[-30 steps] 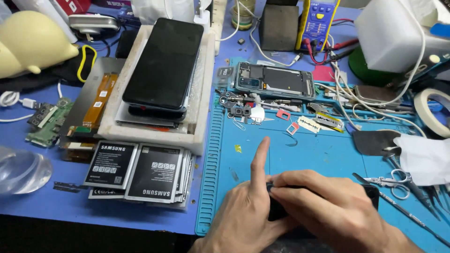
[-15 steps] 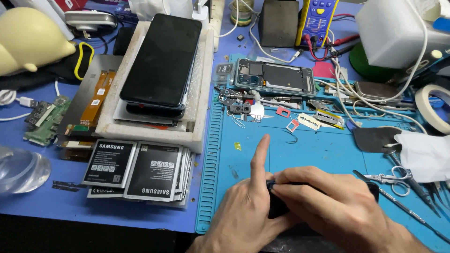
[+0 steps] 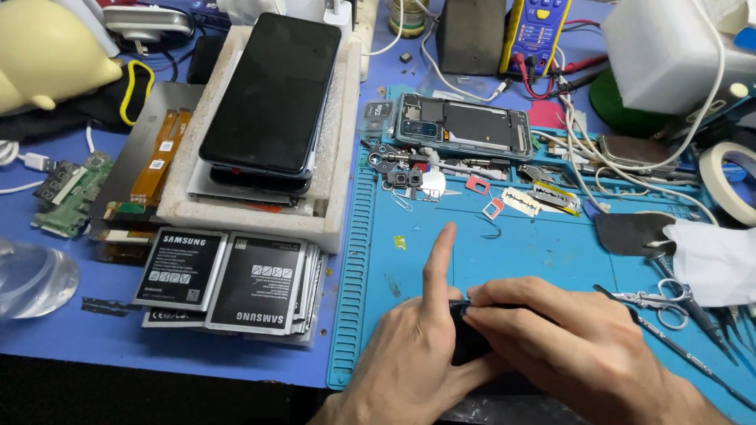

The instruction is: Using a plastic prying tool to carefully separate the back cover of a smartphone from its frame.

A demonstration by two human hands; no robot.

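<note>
— Between the two hands, what is sitting there?

— Both are closing around a small black device (image 3: 466, 346), pressed low on the blue work mat (image 3: 543, 244). Only a dark sliver is showing in the gap where the fingers meet, so I am calling it a phone-like slab with some doubt.

— How is each hand gripping?

— Left hand (image 3: 409, 350) is cupping the near-left end, its index finger sticking straight up and away, free of the device. Right hand (image 3: 575, 346) is lying over the top, fingers curling down onto the far edge, grasping it.

— Which way is the long axis running?

— It seems to be running left to right, from under the left palm out beneath the right hand, though the right hand is hiding most of it.

— What is lying nearby?

— Scissors (image 3: 657, 303) are resting just to the right of the right hand; a stack of flat batteries (image 3: 236, 283) is lying to the left of the left hand; an opened phone chassis (image 3: 465, 126) is sitting well beyond the raised finger.
</note>
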